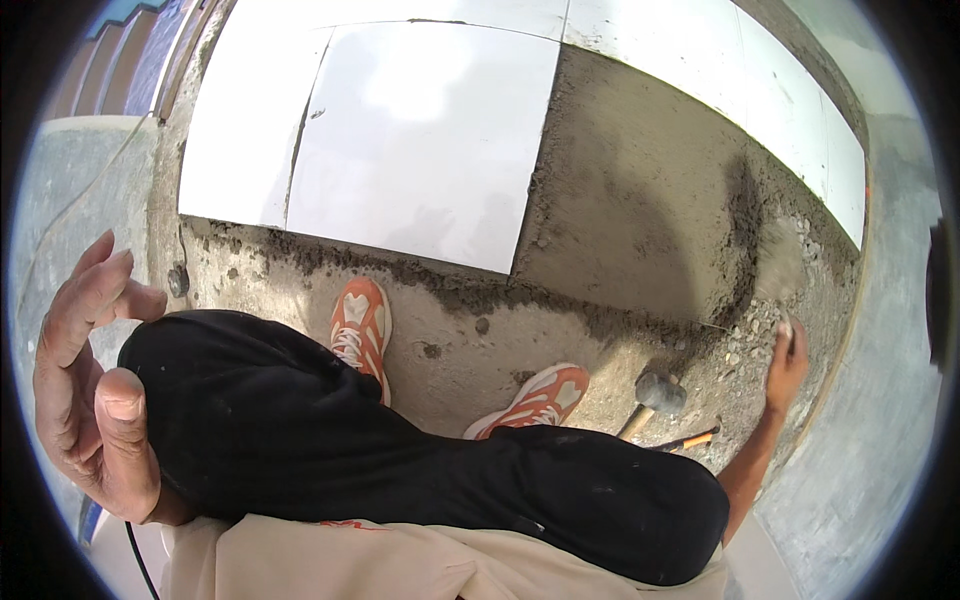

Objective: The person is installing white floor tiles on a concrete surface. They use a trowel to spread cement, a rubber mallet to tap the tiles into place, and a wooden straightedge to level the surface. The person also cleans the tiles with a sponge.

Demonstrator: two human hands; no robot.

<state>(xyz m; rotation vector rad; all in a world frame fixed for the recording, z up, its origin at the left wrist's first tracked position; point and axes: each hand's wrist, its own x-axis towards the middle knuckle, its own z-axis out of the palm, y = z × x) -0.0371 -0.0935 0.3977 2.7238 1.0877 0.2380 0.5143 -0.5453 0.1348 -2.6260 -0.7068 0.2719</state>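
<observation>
My right hand (788,370) reaches down at the right, its fingers closed on a trowel (780,262) whose grey blade is smeared by motion. The blade is over loose gravel (745,340) at the right end of a smoothed grey mortar bed (630,190); the handle is mostly hidden in my fingers. At the far left, my left hand (95,400) is raised beside my knee, holding nothing, with fingers bent and apart. Large white tiles (425,140) border the mortar bed on its left, and another row of white tiles (680,50) runs along its far side.
A mallet (660,393) with a dark head lies near my right knee, beside an orange-and-black tool (690,440). My orange-and-white shoes (362,325) stand on rough floor before the tiles. Grey plastered walls (880,400) close in both sides; steps (110,65) show at far left.
</observation>
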